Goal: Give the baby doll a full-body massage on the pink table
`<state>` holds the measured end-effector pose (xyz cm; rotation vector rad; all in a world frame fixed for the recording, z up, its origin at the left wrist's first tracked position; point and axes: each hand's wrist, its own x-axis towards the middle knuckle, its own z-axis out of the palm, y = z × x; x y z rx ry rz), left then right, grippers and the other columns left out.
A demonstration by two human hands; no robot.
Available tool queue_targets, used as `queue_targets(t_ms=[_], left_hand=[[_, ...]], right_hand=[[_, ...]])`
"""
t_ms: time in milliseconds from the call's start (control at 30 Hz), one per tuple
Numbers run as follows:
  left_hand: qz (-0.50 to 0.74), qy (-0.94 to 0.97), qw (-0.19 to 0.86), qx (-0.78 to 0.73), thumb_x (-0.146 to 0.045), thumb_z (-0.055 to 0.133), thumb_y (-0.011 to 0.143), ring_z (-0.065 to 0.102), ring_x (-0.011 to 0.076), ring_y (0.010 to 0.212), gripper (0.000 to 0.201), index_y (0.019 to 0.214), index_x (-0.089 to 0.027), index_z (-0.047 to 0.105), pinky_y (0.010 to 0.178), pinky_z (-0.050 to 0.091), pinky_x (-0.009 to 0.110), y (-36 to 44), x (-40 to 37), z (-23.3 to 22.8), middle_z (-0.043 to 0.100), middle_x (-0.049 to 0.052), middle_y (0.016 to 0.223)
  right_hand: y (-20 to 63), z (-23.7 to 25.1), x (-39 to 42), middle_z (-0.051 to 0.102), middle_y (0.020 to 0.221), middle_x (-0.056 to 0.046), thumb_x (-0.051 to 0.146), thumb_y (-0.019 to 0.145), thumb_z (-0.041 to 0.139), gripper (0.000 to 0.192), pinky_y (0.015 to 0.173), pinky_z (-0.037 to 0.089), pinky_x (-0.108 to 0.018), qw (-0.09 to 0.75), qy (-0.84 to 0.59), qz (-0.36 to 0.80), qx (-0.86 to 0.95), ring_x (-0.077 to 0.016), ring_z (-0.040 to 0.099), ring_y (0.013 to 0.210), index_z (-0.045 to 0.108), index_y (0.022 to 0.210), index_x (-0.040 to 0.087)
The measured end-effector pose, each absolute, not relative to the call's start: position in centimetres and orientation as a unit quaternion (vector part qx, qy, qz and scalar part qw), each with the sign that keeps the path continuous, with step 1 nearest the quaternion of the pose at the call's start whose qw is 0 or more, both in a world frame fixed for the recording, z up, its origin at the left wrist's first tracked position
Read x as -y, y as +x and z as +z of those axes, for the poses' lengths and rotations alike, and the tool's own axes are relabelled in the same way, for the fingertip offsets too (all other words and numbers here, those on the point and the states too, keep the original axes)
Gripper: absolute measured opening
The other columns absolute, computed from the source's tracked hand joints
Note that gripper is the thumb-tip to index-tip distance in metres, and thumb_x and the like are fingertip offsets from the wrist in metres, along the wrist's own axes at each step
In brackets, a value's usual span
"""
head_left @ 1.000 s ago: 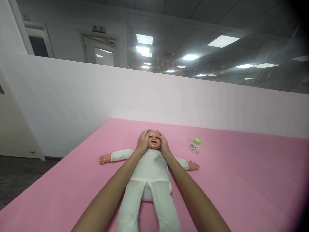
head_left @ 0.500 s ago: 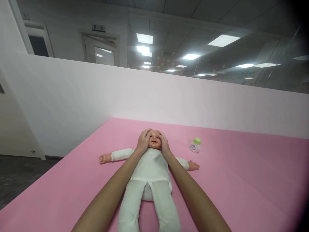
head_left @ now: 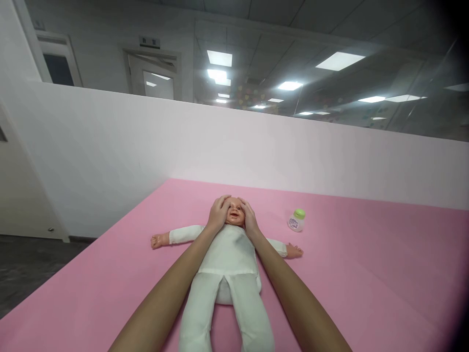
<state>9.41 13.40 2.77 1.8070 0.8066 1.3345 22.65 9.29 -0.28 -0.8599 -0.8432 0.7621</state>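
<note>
A baby doll [head_left: 230,254] with a white cloth body lies on its back, arms spread to both sides and its head at the far end. My left hand [head_left: 219,213] is laid along the left side of the doll's head [head_left: 235,213], fingers curving over the temple toward the forehead. On the opposite side, my right hand [head_left: 249,215] cups the head in the same way, so the two hold it between them. The doll's face shows between my fingers; my palms and the sides of its head are hidden.
A small clear bottle [head_left: 295,223] with a green cap stands to the right of the doll's head. The pink tabletop [head_left: 359,264] runs back to a low white partition [head_left: 278,151]. Past the table's left edge are a dark floor and a white door [head_left: 25,195].
</note>
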Motion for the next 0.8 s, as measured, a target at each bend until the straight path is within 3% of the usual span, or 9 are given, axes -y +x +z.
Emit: queue_targets(t_ms=[300,567,800], left_hand=[[0.523,0.7,0.37,-0.316,-0.022,0.046,0.093,0.059,0.0228,0.125,0.035,0.119,-0.022,0.07,0.11,0.044,0.037,9.53,-13.75,2.54,0.068,0.007,0.128],[0.519,0.705,0.369,-0.312,-0.03,0.051,0.094,0.059,0.0234,0.124,0.033,0.121,-0.022,0.068,0.111,0.043,0.038,9.48,-13.62,2.59,0.067,0.008,0.128],[0.519,0.705,0.365,-0.315,-0.02,0.041,0.093,0.057,0.0226,0.126,0.04,0.122,-0.021,0.068,0.11,0.043,0.038,9.52,-13.93,2.44,0.066,0.008,0.13]], right_hand=[[22.79,-0.26,-9.29,0.069,0.133,-0.001,0.036,0.078,0.064,0.041,0.11,0.046,-0.039,0.752,-0.402,0.359,0.38,-0.0255,0.059,0.127,0.073,0.118,0.027],[22.67,-0.26,-9.15,0.068,0.135,-0.002,0.042,0.08,0.068,0.043,0.111,0.045,-0.039,0.752,-0.398,0.349,0.393,-0.0253,0.059,0.128,0.072,0.12,0.026],[22.71,-0.29,-9.32,0.069,0.133,-0.001,0.036,0.077,0.065,0.042,0.109,0.046,-0.038,0.752,-0.402,0.359,0.379,-0.0251,0.059,0.127,0.072,0.118,0.026]])
